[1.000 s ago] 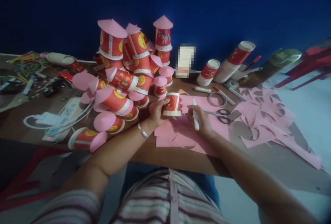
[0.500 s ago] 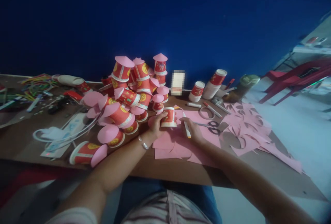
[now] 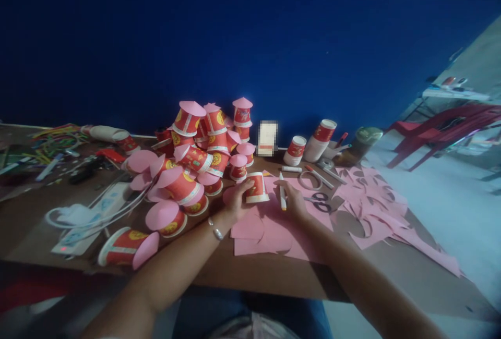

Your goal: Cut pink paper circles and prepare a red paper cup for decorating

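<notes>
My left hand point(image 3: 236, 199) is closed around the side of a red paper cup point(image 3: 257, 188), which is upside down with its white rim at the bottom. In my right hand point(image 3: 293, 201) is a white marker point(image 3: 282, 195) with an orange-yellow end, its other end pointing up and away. The marker is a little to the right of the cup, apart from it. Beneath both hands lie sheets of pink paper point(image 3: 270, 237). Scissors point(image 3: 319, 203) with dark handles rest on the paper, right of my right hand.
Red cups with pink paper cones point(image 3: 182, 185) are piled on the left. A white power strip point(image 3: 92, 219) with cables lies beyond them. Stacked cups point(image 3: 321, 138), a tape roll point(image 3: 311, 179) and markers stand or lie at the back right. Pink paper scraps point(image 3: 376, 198) cover the right side.
The camera view has tilted up slightly, so the table sits lower in the picture. The cup and marker stay in my hands, with the cup turned slightly.
</notes>
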A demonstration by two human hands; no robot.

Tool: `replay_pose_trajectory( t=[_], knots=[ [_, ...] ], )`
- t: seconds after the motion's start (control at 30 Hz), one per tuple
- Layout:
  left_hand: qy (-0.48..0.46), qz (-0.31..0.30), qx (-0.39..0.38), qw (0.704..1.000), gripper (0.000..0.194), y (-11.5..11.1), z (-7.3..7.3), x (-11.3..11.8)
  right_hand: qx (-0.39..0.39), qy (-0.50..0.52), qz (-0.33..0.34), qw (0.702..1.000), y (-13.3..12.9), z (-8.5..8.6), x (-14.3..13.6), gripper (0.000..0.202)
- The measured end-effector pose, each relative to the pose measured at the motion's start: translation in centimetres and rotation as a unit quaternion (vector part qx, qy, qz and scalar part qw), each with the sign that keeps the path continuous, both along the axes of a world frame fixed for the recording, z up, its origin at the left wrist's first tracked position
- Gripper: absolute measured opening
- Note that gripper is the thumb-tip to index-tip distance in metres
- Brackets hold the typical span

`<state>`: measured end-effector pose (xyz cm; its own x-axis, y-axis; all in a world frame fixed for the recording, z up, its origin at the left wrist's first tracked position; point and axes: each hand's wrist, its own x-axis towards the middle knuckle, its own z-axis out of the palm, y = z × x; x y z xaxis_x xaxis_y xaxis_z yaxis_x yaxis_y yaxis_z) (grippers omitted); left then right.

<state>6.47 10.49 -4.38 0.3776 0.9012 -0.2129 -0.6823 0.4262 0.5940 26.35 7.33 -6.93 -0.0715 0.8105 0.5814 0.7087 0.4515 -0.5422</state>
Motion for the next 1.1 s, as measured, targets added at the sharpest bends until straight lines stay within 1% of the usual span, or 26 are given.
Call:
replay_pose_trajectory(
  t=[0.07,0.17,0.2,0.3,0.37,0.43,0.5,0.6,0.67,0.83,1.03,1.1],
  knots=[
    [0.0,-0.003,0.007,1.0,0.029,0.1,-0.1,0.1,-0.002,0.002,0.004,1.0,-0.6,0.1,0.0,0.026],
    [0.001,-0.003,0.013,1.0,0.031,0.2,0.0,0.1,-0.016,-0.002,0.026,1.0,-1.4,0.7,-0.1,0.036],
    [0.003,-0.009,0.014,1.0,0.031,0.2,0.0,0.1,-0.014,0.001,0.029,0.999,-1.6,0.8,-0.1,0.036],
    [0.009,-0.033,0.017,0.999,0.036,0.2,0.1,0.1,0.023,0.014,0.032,0.999,-1.8,1.1,-0.3,0.023],
    [0.023,-0.02,0.006,1.0,0.036,0.2,0.1,0.1,0.044,0.013,0.046,0.998,-1.8,1.1,-0.4,0.019],
    [0.033,0.011,-0.003,0.999,0.034,0.2,0.0,0.0,0.057,0.004,0.069,0.996,-1.8,1.0,-0.5,0.021],
    [0.038,0.017,0.001,0.999,0.033,0.3,0.0,0.0,0.077,-0.004,0.082,0.994,-1.9,1.0,-0.7,0.02],
    [0.044,-0.025,0.019,0.999,0.032,0.2,0.1,0.0,0.099,-0.016,0.091,0.991,-2.1,1.2,-0.8,0.011],
    [0.044,-0.033,0.03,0.998,0.032,0.1,0.3,0.1,0.105,-0.026,0.094,0.99,-2.2,1.3,-0.9,0.005],
    [0.039,-0.02,0.048,0.998,0.031,-0.1,0.3,0.4,0.124,-0.049,0.098,0.986,-2.4,1.5,-0.8,0.005],
    [0.04,-0.042,0.099,0.993,0.036,-0.3,-0.3,0.5,0.125,-0.076,0.099,0.984,-2.7,1.9,-0.8,0.008],
    [0.04,-0.029,0.104,0.993,0.036,-0.3,-0.4,0.5,0.134,-0.082,0.098,0.983,-2.8,2.1,-0.8,0.008]
  ],
)
